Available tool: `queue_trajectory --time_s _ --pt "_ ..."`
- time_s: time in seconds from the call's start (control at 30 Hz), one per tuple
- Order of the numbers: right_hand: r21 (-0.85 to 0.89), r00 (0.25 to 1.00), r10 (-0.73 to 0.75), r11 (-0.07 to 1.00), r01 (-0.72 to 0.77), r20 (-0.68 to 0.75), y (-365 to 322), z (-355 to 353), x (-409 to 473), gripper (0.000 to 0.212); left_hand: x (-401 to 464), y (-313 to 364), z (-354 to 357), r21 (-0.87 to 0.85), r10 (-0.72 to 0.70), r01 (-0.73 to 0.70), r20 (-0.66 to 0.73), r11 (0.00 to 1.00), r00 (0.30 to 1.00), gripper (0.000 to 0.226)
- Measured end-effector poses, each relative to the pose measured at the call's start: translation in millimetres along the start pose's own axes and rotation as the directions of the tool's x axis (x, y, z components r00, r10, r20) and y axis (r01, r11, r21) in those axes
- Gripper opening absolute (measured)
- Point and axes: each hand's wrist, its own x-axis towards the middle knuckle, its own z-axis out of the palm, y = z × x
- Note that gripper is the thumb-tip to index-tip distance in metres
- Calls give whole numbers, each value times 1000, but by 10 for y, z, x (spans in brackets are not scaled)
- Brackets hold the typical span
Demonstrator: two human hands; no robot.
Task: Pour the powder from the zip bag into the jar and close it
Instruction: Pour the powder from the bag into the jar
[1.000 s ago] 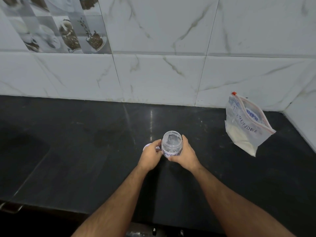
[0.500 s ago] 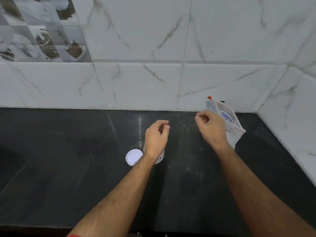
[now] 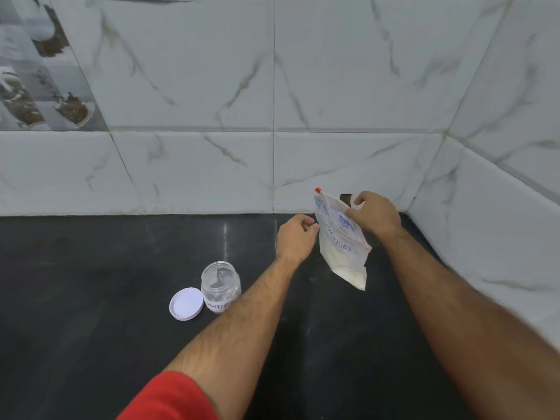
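Bag (image 3: 341, 247) pinched near its top by right hand (image 3: 374, 216); left hand (image 3: 295, 237) curled empty beside it. Should unzip, then carry to open jar (image 3: 220, 284) at 8 o'clock.

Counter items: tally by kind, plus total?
Jar: 1, open, upright
Lid: 1, white, lying left of the jar
Zip bag: 1, holds powder, gripped by the right hand
Total: 3

The left hand is beside the bag, curled.
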Motion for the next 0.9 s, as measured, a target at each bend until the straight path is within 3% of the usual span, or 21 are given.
queue_trajectory --time_s 0.1,0.33,0.5,0.67,0.8,0.9 --pt "-27 993 8 1000 -5 114 75 1 105 29 49 112 160 14 -32 32 -6 999 999 5" --pt "-47 976 -27 998 38 214 205 -6 253 15 111 308 394 92 -97 101 -46 991 994 24" --pt "-48 980 -84 994 94 180 243 -46 321 14 114 413 509 107 -121 131 -95 986 988 33" --pt "-46 984 -100 993 108 150 295 -145 384 12 149 478 562 114 -111 129 -149 985 983 7" --pt "-6 999 -1 1000 1 49 408 -330 475 19 204 483 468 90 -138 158 -199 983 970 10" --pt "169 994 101 980 -104 30 503 -407 547 26 206 489 352 43 -186 200 -225 979 956 12"
